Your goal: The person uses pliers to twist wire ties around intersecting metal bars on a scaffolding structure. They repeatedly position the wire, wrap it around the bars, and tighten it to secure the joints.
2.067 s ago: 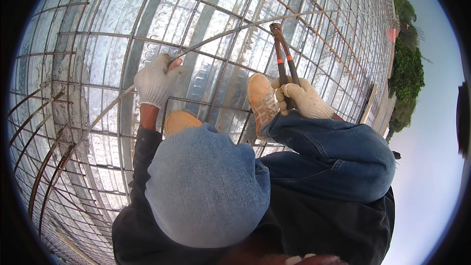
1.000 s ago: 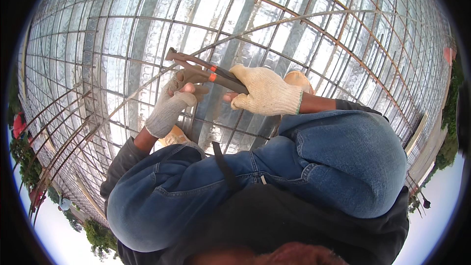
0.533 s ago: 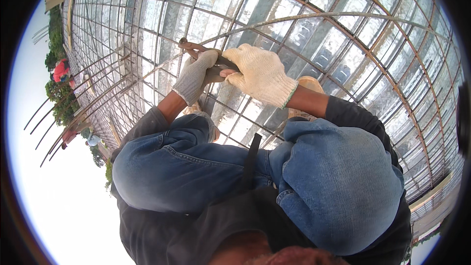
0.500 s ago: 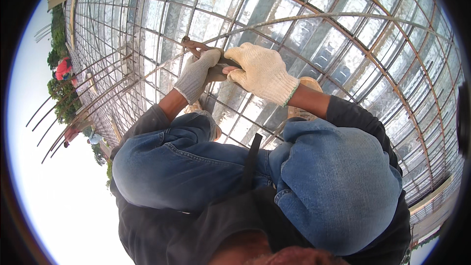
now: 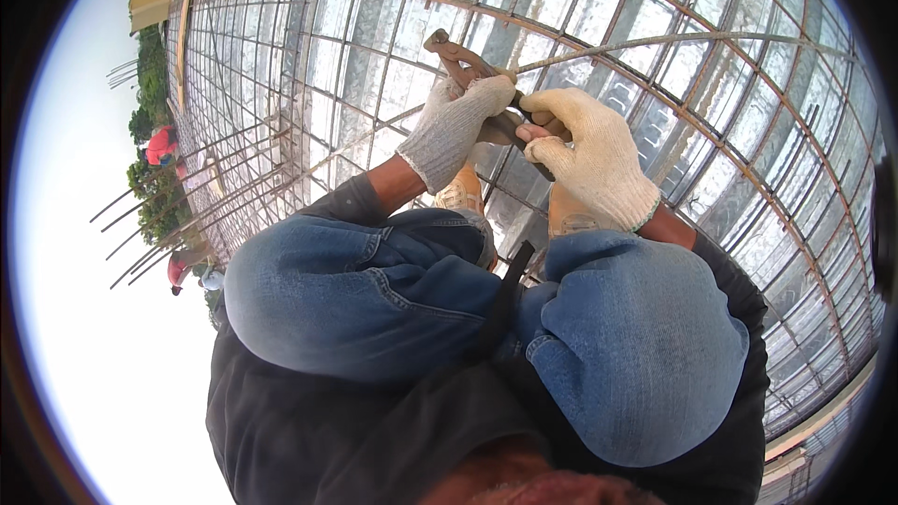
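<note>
My left hand, in a pale knitted glove, is closed around a rusty metal tool with a forked, knobbed end. The tool's knob points up and left above the glove. Close beside it on the right is my right hand, in a cream glove, with its fingers curled in a pinch. A bare fingertip shows through that glove, against the dark lower part of the tool. What the pinch holds is hidden. Both hands are above a grid of steel rebar, in front of my bent knees.
Shiny corrugated metal decking lies under the rebar. My shoes stand on the grid below my hands. Several bar ends stick out over the left edge. Beyond them are a person in red and trees.
Both hands and the tool have shifted right in the picture. My right hand has dropped a little and its fingers have turned toward the tool's lower end. The view has also swung slightly.
</note>
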A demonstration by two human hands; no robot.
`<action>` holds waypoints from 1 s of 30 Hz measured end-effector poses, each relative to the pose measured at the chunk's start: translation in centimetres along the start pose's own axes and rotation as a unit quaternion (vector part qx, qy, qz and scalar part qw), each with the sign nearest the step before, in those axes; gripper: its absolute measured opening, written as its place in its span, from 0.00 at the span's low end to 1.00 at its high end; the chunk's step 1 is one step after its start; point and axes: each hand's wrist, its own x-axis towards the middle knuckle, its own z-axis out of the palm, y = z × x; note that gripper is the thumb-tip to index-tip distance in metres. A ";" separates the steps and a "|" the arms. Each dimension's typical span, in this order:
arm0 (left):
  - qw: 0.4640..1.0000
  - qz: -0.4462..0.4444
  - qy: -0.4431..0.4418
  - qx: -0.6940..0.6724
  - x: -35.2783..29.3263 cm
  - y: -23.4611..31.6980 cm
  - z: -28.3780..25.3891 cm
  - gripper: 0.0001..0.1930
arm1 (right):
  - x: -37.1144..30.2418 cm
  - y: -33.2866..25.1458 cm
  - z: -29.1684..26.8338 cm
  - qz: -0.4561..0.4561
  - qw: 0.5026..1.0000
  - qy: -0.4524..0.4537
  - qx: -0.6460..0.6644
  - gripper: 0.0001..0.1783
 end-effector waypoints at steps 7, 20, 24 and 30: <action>0.999 -0.025 -0.017 0.045 0.9 -1.0 3.5 0.23 | -3.0 -0.9 1.1 0.179 0.979 0.030 0.097 0.20; 0.992 -0.025 -0.076 0.096 0.0 -1.6 1.3 0.25 | 1.7 0.8 2.5 0.142 0.985 0.070 -0.065 0.21; 0.991 0.018 -0.073 0.109 0.3 -3.4 -0.6 0.23 | 2.4 0.3 2.0 0.164 0.986 0.023 -0.003 0.20; 0.997 0.013 -0.054 -0.062 0.8 -6.4 -3.1 0.25 | 2.3 -0.3 2.3 0.255 0.962 0.031 0.094 0.19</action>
